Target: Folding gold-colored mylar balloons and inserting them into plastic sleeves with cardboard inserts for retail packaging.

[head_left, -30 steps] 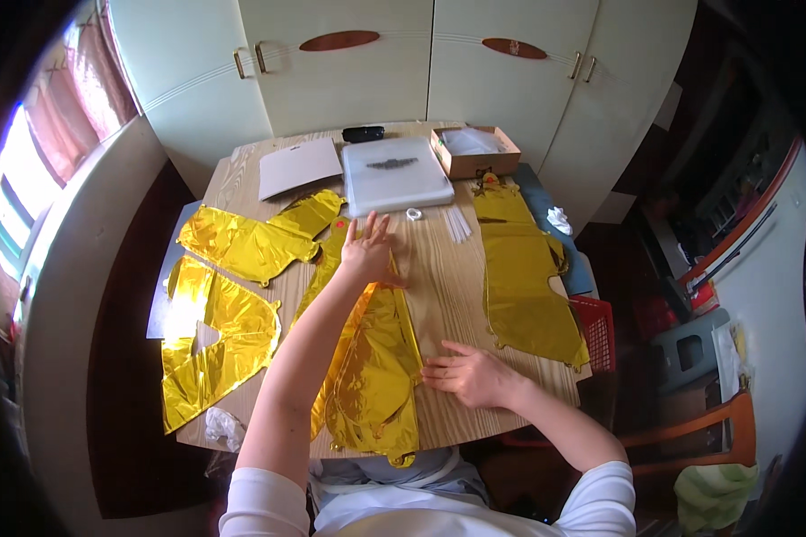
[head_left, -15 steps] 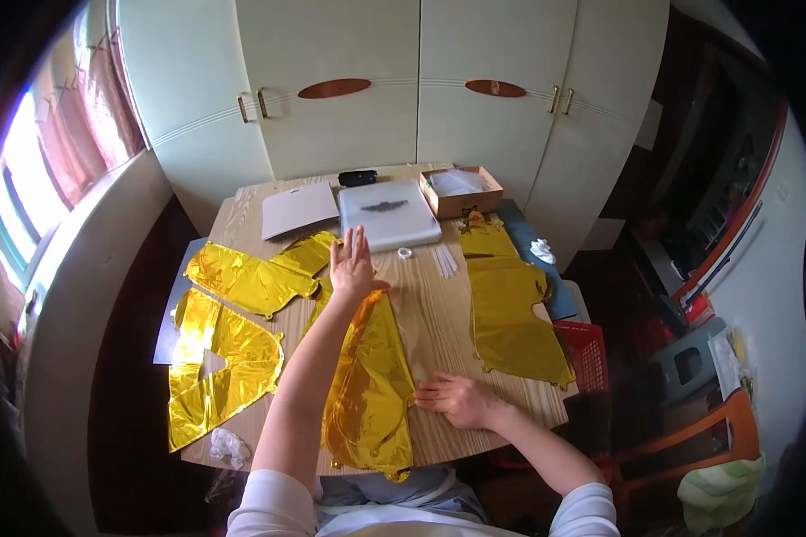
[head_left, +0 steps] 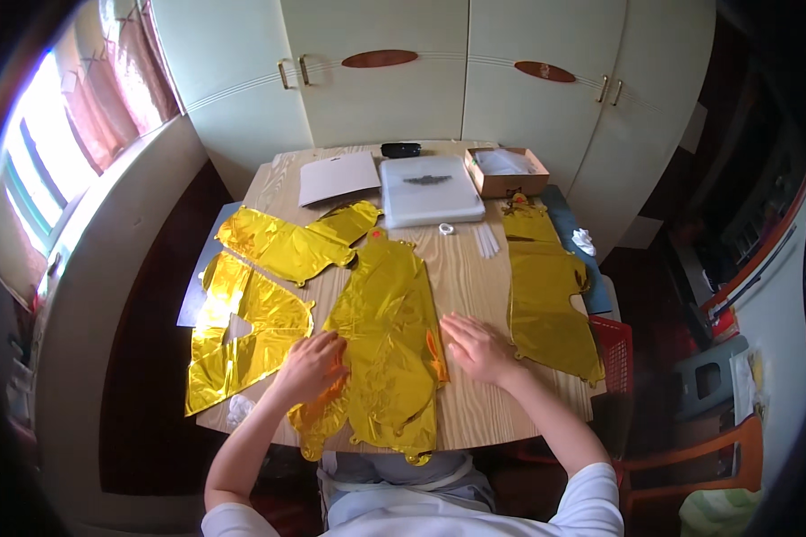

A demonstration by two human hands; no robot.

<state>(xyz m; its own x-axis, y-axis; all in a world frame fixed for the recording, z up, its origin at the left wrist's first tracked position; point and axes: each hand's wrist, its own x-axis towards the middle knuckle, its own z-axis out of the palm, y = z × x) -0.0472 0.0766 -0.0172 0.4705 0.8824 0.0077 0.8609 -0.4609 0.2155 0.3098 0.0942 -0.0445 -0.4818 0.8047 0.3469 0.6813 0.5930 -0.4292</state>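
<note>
A flat, uninflated gold foil balloon (head_left: 390,304) lies creased in the middle of the wooden table, its lower end reaching the near edge. My left hand (head_left: 312,367) rests on its left edge with the fingers laid out flat. On the bare wood just right of the foil, my right hand (head_left: 477,347) lies with fingers extended, holding nothing. More flat gold foil balloons are spread around: one at the upper left (head_left: 282,243), another at the lower left (head_left: 242,327), and a third on the right (head_left: 551,300).
Toward the back are a stack of clear plastic bags (head_left: 432,201), a greyish board (head_left: 338,177), a black object (head_left: 400,149) and a cardboard box (head_left: 509,174). A white tape roll (head_left: 446,229) sits by white strips (head_left: 486,240). A red basket (head_left: 611,345) stands beyond the right edge.
My left hand has come back toward me from the balloon's far end. The middle balloon now lies spread wider. My right hand has shifted slightly farther away, and the view has moved.
</note>
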